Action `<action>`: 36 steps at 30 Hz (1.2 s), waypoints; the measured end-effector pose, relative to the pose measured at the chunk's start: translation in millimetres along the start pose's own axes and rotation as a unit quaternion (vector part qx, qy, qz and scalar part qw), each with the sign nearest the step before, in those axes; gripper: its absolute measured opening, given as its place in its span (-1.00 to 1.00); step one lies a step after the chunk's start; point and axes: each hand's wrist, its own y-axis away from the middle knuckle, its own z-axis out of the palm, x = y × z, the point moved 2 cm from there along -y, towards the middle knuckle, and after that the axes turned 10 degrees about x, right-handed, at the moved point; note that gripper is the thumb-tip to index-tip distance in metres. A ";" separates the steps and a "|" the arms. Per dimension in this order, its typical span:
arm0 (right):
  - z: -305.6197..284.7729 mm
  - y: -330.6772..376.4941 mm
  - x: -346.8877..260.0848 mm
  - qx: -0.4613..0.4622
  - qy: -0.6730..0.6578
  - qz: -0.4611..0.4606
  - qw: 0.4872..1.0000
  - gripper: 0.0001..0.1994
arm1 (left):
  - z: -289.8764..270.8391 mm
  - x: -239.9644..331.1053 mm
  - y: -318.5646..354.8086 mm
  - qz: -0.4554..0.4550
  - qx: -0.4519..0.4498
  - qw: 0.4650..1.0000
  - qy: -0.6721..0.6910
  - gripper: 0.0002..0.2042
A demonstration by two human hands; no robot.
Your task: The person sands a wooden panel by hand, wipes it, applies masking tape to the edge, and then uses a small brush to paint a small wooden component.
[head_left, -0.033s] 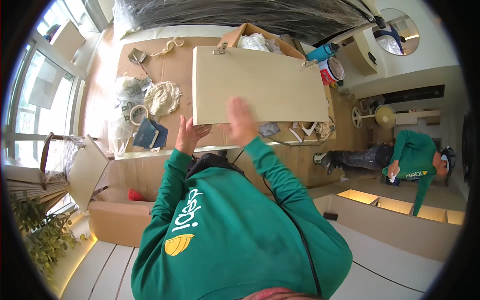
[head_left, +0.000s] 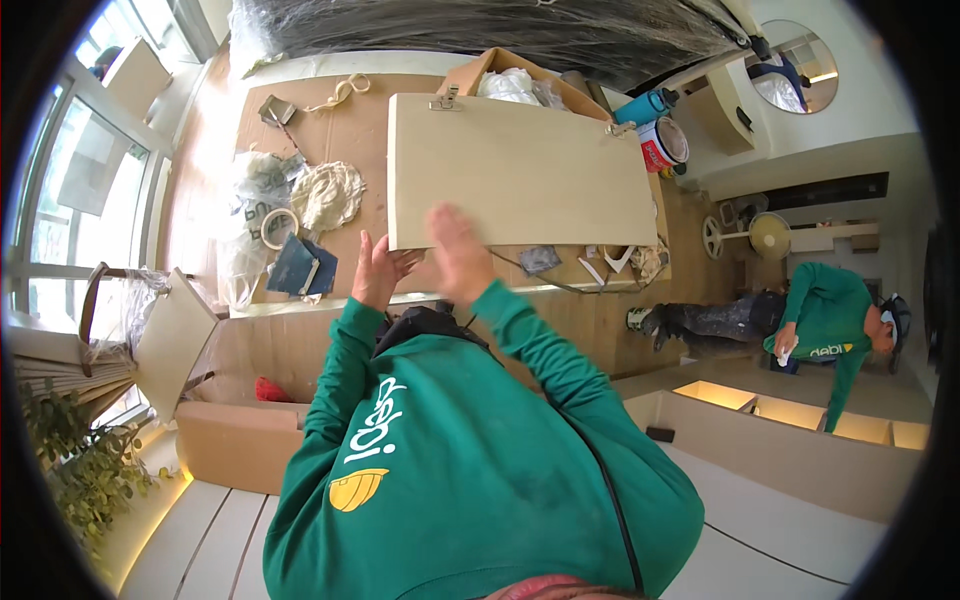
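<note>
Cardboard-covered worktable [head_left: 400,110] is carrying a pale panel [head_left: 520,170] at its middle; left hand [head_left: 375,268] and right hand [head_left: 455,255] are pressing flat, fingers spread, against its near edge.

One head-worn fisheye view, looking steeply down past the green sweatshirt [head_left: 470,470] onto the counter [head_left: 300,150], fairly near, edges bending.
</note>
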 end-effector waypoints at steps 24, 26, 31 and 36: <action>-56.1 -24.1 58.4 0.037 -0.023 -0.008 0.999 -0.92 | -9.0 5.5 1.9 0.054 0.069 0.991 -0.101 -0.65; -56.1 -26.9 54.2 0.042 -0.008 -0.006 0.999 -0.93 | -6.3 5.2 2.5 0.056 0.074 0.990 -0.106 -0.65; -56.6 -19.6 62.7 0.039 -0.016 -0.043 0.998 -0.93 | -7.0 3.7 5.2 0.063 0.082 0.990 -0.095 -0.65; -56.3 -31.3 58.6 0.033 0.010 -0.035 0.999 -0.93 | -9.0 -0.3 -0.3 0.064 0.087 0.989 -0.097 -0.65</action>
